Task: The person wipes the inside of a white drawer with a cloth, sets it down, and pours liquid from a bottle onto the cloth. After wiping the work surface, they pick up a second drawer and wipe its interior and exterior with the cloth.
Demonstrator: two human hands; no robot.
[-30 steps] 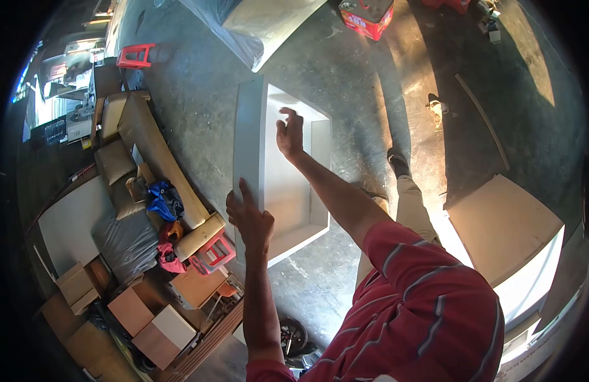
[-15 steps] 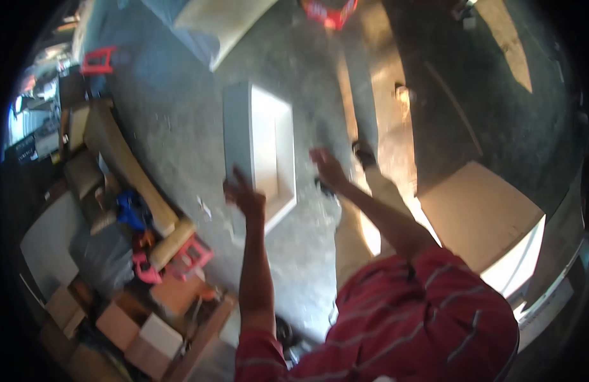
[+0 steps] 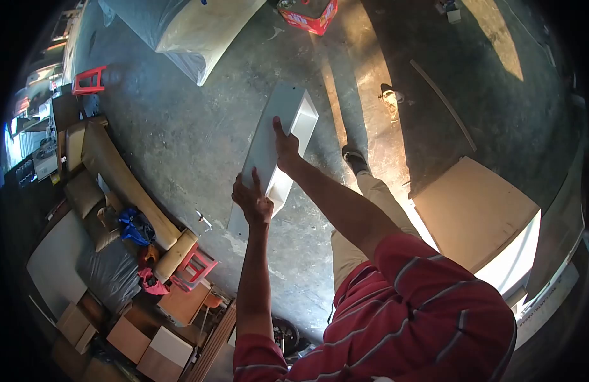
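Observation:
A pale grey-white drawer (image 3: pixel 261 143), an open rectangular box, is tilted above the concrete floor, its long outer side facing up and its hollow side to the right. My right hand (image 3: pixel 287 148) grips the upper right edge, thumb lying on the long panel. Nearer to me, my left hand (image 3: pixel 253 200) holds the lower part, with fingers spread over the panel. The undersides of both grips are hidden.
To the right stands a large brown box-like cabinet (image 3: pixel 476 213). A long wooden-armed sofa (image 3: pixel 125 172), a pink-red stool (image 3: pixel 195 267) and wooden pieces crowd the left. Ahead are a red carton (image 3: pixel 310 16), a plastic-wrapped item (image 3: pixel 199 32) and a thin strip (image 3: pixel 444 105).
Both hands have come onto the drawer; my right hand was apart from it. The drawer has turned, its long side now facing up and its far end shifted right.

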